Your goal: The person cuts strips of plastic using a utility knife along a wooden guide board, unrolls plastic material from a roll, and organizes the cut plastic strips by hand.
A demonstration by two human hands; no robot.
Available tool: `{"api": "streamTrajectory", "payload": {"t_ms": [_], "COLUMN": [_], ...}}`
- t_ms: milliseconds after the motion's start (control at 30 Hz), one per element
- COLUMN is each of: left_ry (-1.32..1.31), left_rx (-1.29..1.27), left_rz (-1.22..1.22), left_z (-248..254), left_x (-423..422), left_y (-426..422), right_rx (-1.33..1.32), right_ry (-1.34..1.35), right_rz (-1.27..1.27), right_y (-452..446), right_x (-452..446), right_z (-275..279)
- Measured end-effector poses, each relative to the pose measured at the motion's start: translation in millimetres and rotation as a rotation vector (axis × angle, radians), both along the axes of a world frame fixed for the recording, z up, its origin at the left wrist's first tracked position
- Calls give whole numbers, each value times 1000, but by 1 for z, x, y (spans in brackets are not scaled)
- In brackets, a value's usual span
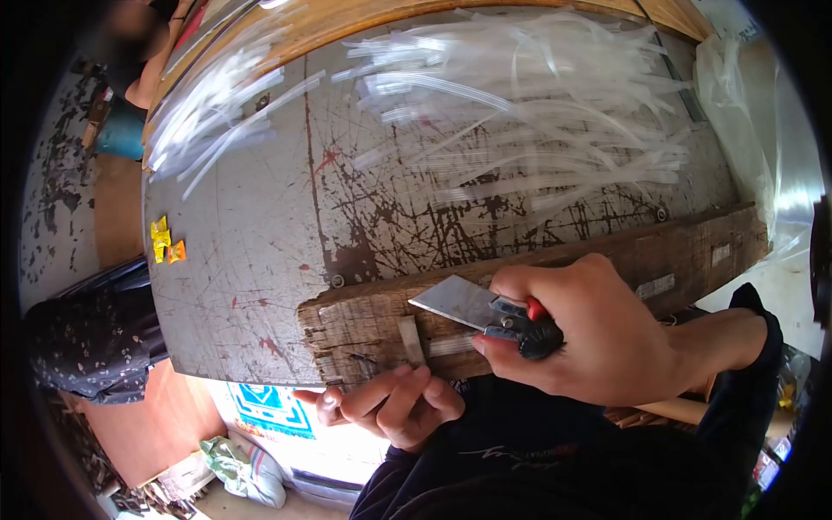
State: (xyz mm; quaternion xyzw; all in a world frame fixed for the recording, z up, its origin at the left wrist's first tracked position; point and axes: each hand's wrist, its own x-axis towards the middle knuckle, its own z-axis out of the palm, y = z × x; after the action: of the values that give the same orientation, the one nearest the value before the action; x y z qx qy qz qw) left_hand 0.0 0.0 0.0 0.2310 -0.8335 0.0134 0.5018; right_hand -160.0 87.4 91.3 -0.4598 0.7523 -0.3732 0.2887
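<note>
My right hand point(589, 334) is closed round a utility knife point(524, 328) with a black and red handle. Its wide blade point(455, 299) points left above a rough wooden board point(555, 269). At the board's near edge, my left hand point(399, 407) has its fingers curled, with the fingertips at the lower end of a small flat strip point(411, 340) that lies on the wood. A clear ribbed strip point(455, 345) lies on the board between the hands, running under the knife.
Piles of clear plastic strips point(537, 69) point(217, 95) cover the far side of the scratched metal table point(234, 303). Small yellow packets point(162, 238) lie at its left edge. Another person's arm point(152, 78) shows at the upper left. Plastic sheeting point(737, 113) hangs at the right.
</note>
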Motion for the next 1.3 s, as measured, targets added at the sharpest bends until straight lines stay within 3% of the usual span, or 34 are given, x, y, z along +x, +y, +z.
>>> {"api": "streamTrajectory", "payload": {"t_ms": [100,200,267,400,500,567,700,800,867,933,1033,1100,1300], "left_ry": [66,-10,99,39,140,15,-339,-388,-448,-477,-529,-543,-567], "left_rx": [42,-118,18,31,-16,-154,-140,-244,-323,-403,-407,-463,-506], "left_rz": [-12,-139,-26,-24,-55,-225,-206,-261,-256,-237,-210,-180,-178], "left_z": [-11,-15,-5,-7,-5,8,20,29,29,27,23,23,23], "left_x": [4,11,-4,1,-6,-11,7,6,4,3,13,11,11], "left_y": [-3,-9,-2,-1,-2,-4,3,-7,-10,-10,-8,-9,-11], "right_rx": [29,11,34,25,0,26,-7,70,220,155,363,383,529], "right_ry": [18,-29,-15,7,15,2,-10,-296,-260,-138,-49,-75,-172], "right_rz": [0,5,15,10,13,51,61,96,308,284,268,13,-374], "right_y": [0,0,-1,0,0,0,-1,4,20,44,80,110,167], "right_x": [-1,-1,-1,0,-1,-3,-7,-24,-41,-53,-82,-97,-127], "right_z": [0,-2,0,-1,-1,0,-1,12,20,25,49,51,53]}}
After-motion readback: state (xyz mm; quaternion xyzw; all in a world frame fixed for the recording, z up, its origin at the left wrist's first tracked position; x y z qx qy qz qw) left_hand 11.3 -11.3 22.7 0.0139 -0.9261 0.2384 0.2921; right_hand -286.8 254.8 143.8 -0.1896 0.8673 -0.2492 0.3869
